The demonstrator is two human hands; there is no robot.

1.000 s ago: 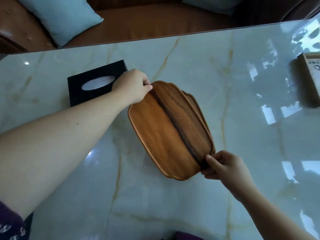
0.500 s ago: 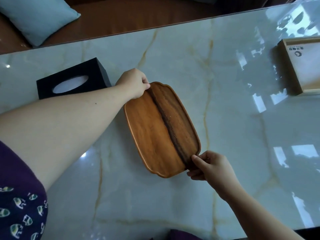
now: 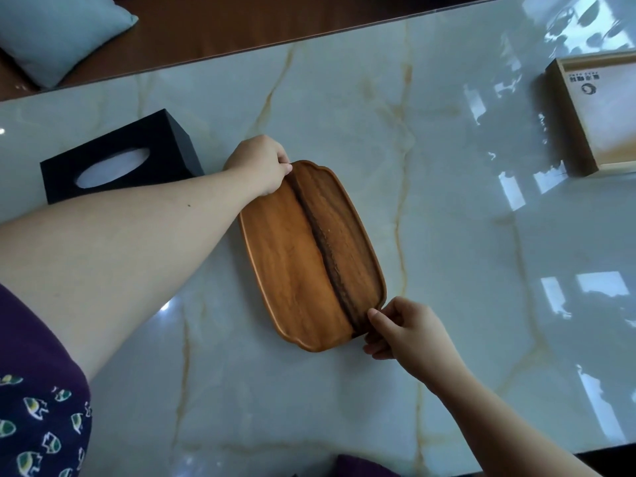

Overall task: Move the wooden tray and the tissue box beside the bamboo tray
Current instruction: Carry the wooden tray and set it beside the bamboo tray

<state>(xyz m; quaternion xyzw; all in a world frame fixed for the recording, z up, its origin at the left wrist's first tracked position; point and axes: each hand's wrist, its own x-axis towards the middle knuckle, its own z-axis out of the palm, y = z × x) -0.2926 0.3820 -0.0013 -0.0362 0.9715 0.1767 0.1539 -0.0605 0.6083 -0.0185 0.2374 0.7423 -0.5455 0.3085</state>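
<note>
Since a second ago the oblong brown wooden tray with scalloped ends point(image 3: 311, 256) has been carried rightward, away from the black square tissue box point(image 3: 120, 163), which now sits well apart at its 9 to 10 o'clock. The pale bamboo tray with a printed mark point(image 3: 600, 111), previously a sliver at the frame edge, now shows most of its length at 2 o'clock, its right side cut off.

The left hand point(image 3: 260, 165) pinches the tray's far end at 12 o'clock, fingers curled together over the rim. The right hand point(image 3: 407, 330) pinches the near corner at 5 o'clock, thumb pressed on top of the rim and fingers tucked beneath, hidden by the wood. The tray runs diagonally between the two hands, over the white veined marble table point(image 3: 447, 235); whether it touches the surface or hangs just above it cannot be told from this angle.

A light blue cushion point(image 3: 58, 32) lies beyond the table at 11 o'clock, partly out of frame.
</note>
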